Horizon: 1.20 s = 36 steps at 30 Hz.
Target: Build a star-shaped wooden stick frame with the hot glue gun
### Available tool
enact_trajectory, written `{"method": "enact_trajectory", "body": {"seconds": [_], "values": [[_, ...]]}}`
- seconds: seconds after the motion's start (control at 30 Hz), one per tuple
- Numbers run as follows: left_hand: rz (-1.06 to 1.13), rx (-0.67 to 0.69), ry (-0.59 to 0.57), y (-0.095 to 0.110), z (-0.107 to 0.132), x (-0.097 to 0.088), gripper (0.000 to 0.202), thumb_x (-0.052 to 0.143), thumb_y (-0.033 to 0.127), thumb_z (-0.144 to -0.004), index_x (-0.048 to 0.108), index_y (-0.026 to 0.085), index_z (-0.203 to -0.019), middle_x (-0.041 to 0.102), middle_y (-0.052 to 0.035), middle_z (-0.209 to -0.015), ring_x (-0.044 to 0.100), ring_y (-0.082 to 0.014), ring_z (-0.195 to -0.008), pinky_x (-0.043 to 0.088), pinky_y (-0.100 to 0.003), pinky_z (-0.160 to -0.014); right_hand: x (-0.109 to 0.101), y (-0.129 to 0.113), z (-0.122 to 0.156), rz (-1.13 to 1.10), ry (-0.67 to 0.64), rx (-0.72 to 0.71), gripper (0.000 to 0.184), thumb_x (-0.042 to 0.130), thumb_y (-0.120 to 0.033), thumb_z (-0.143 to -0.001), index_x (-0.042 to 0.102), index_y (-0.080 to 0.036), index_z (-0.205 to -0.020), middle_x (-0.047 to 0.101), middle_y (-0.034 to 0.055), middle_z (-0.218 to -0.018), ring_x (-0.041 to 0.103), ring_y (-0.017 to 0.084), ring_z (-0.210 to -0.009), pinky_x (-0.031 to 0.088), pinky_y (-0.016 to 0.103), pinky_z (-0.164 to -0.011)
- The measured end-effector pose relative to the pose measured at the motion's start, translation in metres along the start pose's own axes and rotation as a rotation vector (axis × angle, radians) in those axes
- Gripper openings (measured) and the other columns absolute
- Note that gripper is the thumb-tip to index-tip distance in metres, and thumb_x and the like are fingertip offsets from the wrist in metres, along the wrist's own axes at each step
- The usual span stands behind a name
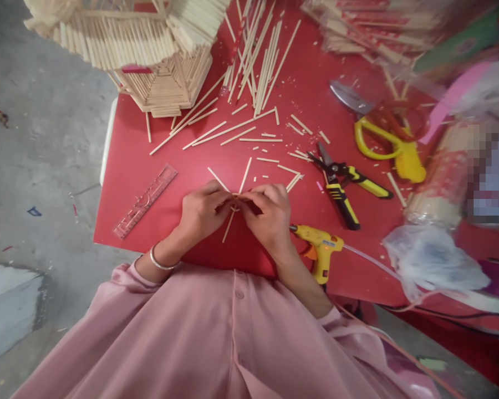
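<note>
My left hand (pixel 202 213) and my right hand (pixel 268 213) meet over the near part of the red table (pixel 149 144). Both pinch thin wooden sticks (pixel 238 195) that cross between the fingertips; the stick ends fan out above and below the hands. A silver bangle sits on my left wrist. A yellow glue gun (pixel 320 246) lies just right of my right wrist, nozzle pointing toward it.
A stick-built model house (pixel 158 61) stands at the back left. Loose sticks (pixel 253 61) are scattered across the middle. A pink ruler (pixel 145 200) lies left. Black-yellow cutters (pixel 341 185), yellow shears (pixel 382 138) and plastic bags (pixel 432 260) lie right.
</note>
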<state>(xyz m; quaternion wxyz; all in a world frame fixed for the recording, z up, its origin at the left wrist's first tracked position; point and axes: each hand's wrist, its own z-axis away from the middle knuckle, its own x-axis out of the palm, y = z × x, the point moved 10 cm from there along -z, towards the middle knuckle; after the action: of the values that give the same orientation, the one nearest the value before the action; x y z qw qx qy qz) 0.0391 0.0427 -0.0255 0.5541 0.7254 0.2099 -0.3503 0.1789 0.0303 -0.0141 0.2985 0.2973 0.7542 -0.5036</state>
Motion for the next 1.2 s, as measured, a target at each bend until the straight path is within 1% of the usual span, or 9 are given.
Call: {"method": "enact_trajectory", "body": {"seconds": [0.13,0.23,0.37,0.47,0.6,0.73,0.83,1.0,1.2], "values": [[0.013,0.015,0.010,0.001,0.000,0.001,0.016,0.060,0.024,-0.091,0.075,0.021,-0.086,0.067,-0.0014,-0.079,0.060,-0.0099,-0.064,0.040,-0.020,-0.057,-0.002,-0.002,0.005,0.064,-0.021,0.012,0.008,0.068,-0.029,-0.091,0.075,-0.026,-0.094,0.064,0.0042,-0.085,0.052,0.021,-0.086,0.044,0.038,-0.081],[0.007,0.014,0.020,0.001,0.000,0.000,0.016,0.060,0.027,-0.091,0.075,0.022,-0.087,0.066,-0.0012,-0.077,0.058,-0.0100,-0.064,0.039,-0.021,-0.056,-0.004,-0.008,0.010,0.096,-0.020,-0.025,0.011,0.066,-0.025,-0.090,0.076,-0.025,-0.096,0.063,0.0047,-0.083,0.049,0.022,-0.085,0.043,0.037,-0.079],[-0.028,-0.016,0.003,0.001,0.000,0.002,0.018,0.059,0.026,-0.092,0.074,0.022,-0.085,0.066,-0.0015,-0.079,0.059,-0.0106,-0.065,0.038,-0.022,-0.057,-0.005,-0.016,0.012,0.139,-0.008,-0.078,0.015,0.064,-0.024,-0.091,0.078,-0.023,-0.097,0.063,0.0047,-0.079,0.049,0.021,-0.081,0.042,0.038,-0.076],[-0.050,-0.034,-0.021,0.001,0.000,0.004,0.019,0.058,0.025,-0.092,0.072,0.021,-0.080,0.066,-0.0019,-0.081,0.060,-0.0112,-0.068,0.037,-0.022,-0.057,-0.002,-0.017,0.013,0.146,-0.024,-0.077,0.017,0.063,-0.025,-0.092,0.078,-0.024,-0.099,0.063,0.0050,-0.078,0.048,0.022,-0.081,0.041,0.038,-0.076],[-0.034,-0.046,-0.024,0.000,-0.001,0.005,0.016,0.059,0.026,-0.092,0.071,0.021,-0.082,0.066,-0.0020,-0.084,0.060,-0.0116,-0.070,0.038,-0.022,-0.059,0.000,-0.017,0.015,0.167,-0.041,-0.072,0.020,0.062,-0.026,-0.092,0.079,-0.024,-0.102,0.064,0.0051,-0.078,0.049,0.021,-0.080,0.041,0.038,-0.075],[-0.011,-0.062,-0.006,-0.003,-0.002,0.003,0.013,0.060,0.026,-0.090,0.072,0.022,-0.091,0.067,-0.0023,-0.088,0.060,-0.0124,-0.071,0.040,-0.023,-0.061,-0.001,-0.018,0.017,0.157,-0.003,-0.103,0.022,0.062,-0.026,-0.092,0.079,-0.022,-0.105,0.065,0.0051,-0.077,0.050,0.020,-0.079,0.043,0.037,-0.073],[-0.015,-0.039,-0.015,-0.001,-0.002,0.005,0.015,0.060,0.028,-0.090,0.073,0.022,-0.096,0.067,-0.0028,-0.089,0.060,-0.0130,-0.072,0.041,-0.024,-0.062,0.001,-0.016,0.019,0.145,-0.013,-0.105,0.023,0.062,-0.026,-0.092,0.079,-0.022,-0.109,0.065,0.0050,-0.078,0.050,0.020,-0.079,0.043,0.036,-0.074],[-0.032,-0.025,0.000,-0.001,-0.001,0.004,0.016,0.060,0.030,-0.091,0.073,0.022,-0.093,0.068,-0.0026,-0.088,0.058,-0.0122,-0.069,0.040,-0.024,-0.061,0.005,-0.015,0.020,0.129,-0.054,-0.078,0.026,0.060,-0.026,-0.094,0.077,-0.023,-0.113,0.064,0.0053,-0.078,0.049,0.021,-0.080,0.042,0.037,-0.075],[-0.029,-0.020,0.012,-0.001,-0.002,0.004,0.017,0.059,0.031,-0.093,0.074,0.023,-0.091,0.069,-0.0029,-0.089,0.058,-0.0124,-0.069,0.040,-0.024,-0.062,-0.001,-0.018,0.022,0.108,-0.051,-0.079,0.027,0.059,-0.025,-0.094,0.077,-0.021,-0.113,0.064,0.0059,-0.078,0.049,0.022,-0.082,0.042,0.038,-0.075]]}}
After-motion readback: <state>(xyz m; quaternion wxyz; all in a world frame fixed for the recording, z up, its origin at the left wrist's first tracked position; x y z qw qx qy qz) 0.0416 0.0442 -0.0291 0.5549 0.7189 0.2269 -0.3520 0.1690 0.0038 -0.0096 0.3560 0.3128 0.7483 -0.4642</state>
